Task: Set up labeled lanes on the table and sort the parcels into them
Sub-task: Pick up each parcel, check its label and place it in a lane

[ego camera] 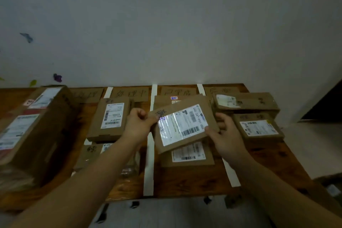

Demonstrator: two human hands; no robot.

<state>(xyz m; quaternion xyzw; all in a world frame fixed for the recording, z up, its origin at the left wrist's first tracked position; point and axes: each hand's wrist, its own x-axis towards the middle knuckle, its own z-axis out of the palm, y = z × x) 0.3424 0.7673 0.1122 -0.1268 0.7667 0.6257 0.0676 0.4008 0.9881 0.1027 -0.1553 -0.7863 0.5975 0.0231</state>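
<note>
Handwriting on the flat brown cardboard parcel [183, 126] was illegible; left hand [137, 126] and right hand [224, 135] fingers pinched its edges above the desk [185, 181].

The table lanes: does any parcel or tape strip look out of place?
The large box at the far left lies tilted, not flat. In the right-hand lane the back parcel sits askew with a torn label. The tape strips look straight.

Parcels [111, 120] lie between tape strips [149, 163] on the table [194, 181].
</note>
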